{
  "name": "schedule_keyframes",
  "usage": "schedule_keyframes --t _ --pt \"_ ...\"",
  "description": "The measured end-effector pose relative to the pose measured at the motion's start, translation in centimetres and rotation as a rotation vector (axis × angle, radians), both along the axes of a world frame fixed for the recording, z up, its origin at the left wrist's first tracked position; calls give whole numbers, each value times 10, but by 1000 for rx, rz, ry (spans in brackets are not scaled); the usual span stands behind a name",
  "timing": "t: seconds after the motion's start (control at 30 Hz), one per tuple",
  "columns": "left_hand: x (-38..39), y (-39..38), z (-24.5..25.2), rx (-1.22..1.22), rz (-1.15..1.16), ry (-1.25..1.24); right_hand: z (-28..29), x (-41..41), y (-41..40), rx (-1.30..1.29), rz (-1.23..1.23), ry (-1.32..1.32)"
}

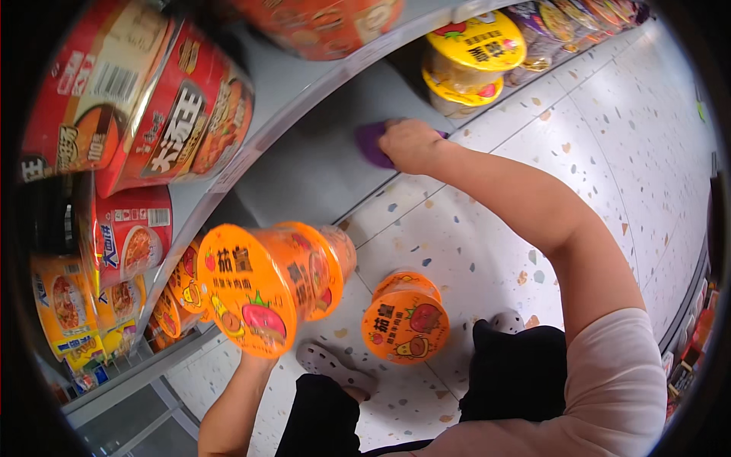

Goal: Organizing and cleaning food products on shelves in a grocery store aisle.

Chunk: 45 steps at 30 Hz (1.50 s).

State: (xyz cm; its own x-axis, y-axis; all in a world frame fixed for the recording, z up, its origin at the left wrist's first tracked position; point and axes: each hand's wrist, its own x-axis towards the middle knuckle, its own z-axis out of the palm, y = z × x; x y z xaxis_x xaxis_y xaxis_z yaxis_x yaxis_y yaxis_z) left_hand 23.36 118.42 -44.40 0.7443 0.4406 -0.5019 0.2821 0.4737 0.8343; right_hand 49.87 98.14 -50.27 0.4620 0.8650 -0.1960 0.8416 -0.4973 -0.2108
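My right hand (406, 144) presses a purple cloth (374, 144) against the grey bottom shelf (302, 157), near its front edge. The cloth is slightly blurred. On the other side, my left hand (260, 362) carries a stack of orange instant-noodle cups (245, 288) in clear wrap, tilted with a lid towards me. The cups hide most of its fingers. Between my feet, another stack of orange noodle cups (406, 325) stands on the speckled floor (502, 228).
Yellow-lidded noodle cups (477, 43) and purple noodle packs (539, 25) stand farther along the bottom shelf. Large red noodle tubs (183, 114) fill the upper shelf, whose edge (240, 151) overhangs. More orange cups (174, 305) sit at the left. Another goods shelf (694, 337) borders the right.
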Motion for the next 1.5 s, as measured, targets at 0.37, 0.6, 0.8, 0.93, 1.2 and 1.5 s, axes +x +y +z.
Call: schedule_keyframes --t 0.37,0.6,0.8,0.93,1.2,1.5 --pt "35 2 -23 140 -262 -115 86 -34 -109 -202 -311 245" --pt "96 -44 -28 209 -356 -110 45 -117 -226 188 -672 967" --pt "160 -66 -8 286 -304 69 31 -164 -239 93 -643 1161" --pt "182 -77 -14 272 -288 61 16 -176 -237 36 -534 1207" --pt "163 -86 -3 296 -349 135 13 -178 -207 -139 -256 1251" --pt "-79 -66 16 -452 -611 513 5 -192 -174 -196 -142 1422"
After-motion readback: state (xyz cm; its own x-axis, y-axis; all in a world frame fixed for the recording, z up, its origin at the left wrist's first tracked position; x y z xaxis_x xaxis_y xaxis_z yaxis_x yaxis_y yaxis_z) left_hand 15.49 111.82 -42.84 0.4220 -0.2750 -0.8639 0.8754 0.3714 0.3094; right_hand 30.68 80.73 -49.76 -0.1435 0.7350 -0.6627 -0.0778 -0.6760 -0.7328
